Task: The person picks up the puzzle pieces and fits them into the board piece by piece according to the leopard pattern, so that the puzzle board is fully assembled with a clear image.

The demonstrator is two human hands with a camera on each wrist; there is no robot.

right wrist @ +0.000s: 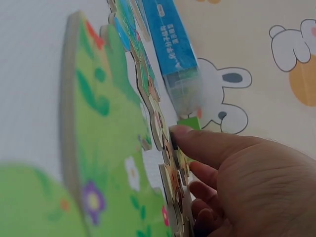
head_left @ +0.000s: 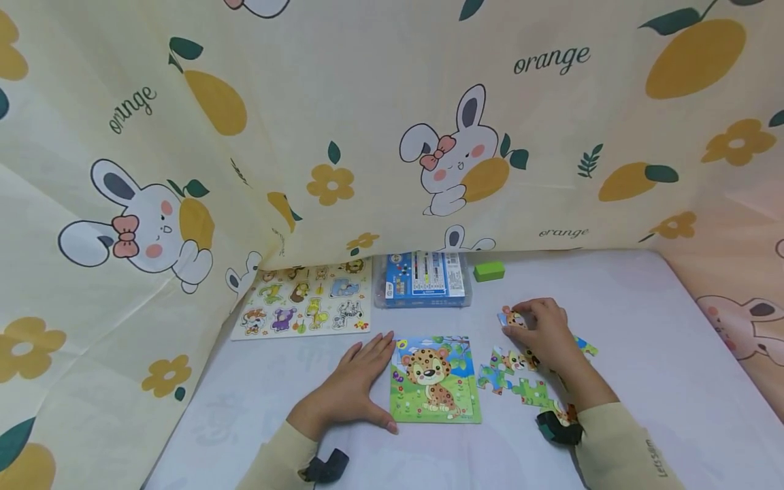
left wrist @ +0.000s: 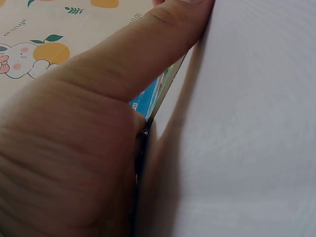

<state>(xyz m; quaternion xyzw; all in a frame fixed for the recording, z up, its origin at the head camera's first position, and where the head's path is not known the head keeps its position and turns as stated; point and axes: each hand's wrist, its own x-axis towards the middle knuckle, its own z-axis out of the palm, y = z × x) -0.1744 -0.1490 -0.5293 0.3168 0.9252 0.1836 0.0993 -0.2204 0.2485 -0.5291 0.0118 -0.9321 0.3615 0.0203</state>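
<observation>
A square leopard picture board [head_left: 431, 408] lies flat on the white tabletop. My left hand [head_left: 352, 391] rests at its left side, thumb and fingers spread, with fingertips right at its edge. To the right of the board, my right hand [head_left: 548, 333] pinches a puzzle piece [head_left: 511, 318] with part of a leopard's face on it, between thumb and fingers. Loose puzzle pieces [head_left: 531, 393] in green, blue and spotted prints are scattered beneath and beside that hand, some hidden under it. From the right wrist the thumb [right wrist: 197, 140] shows over the pieces' edges.
Behind the board stands a clear plastic box with a blue label [head_left: 422, 282]. A green block [head_left: 488, 271] sits to its right, and an animal picture board [head_left: 306, 327] lies to its left. A printed cloth [head_left: 367, 82] hangs across the back and sides.
</observation>
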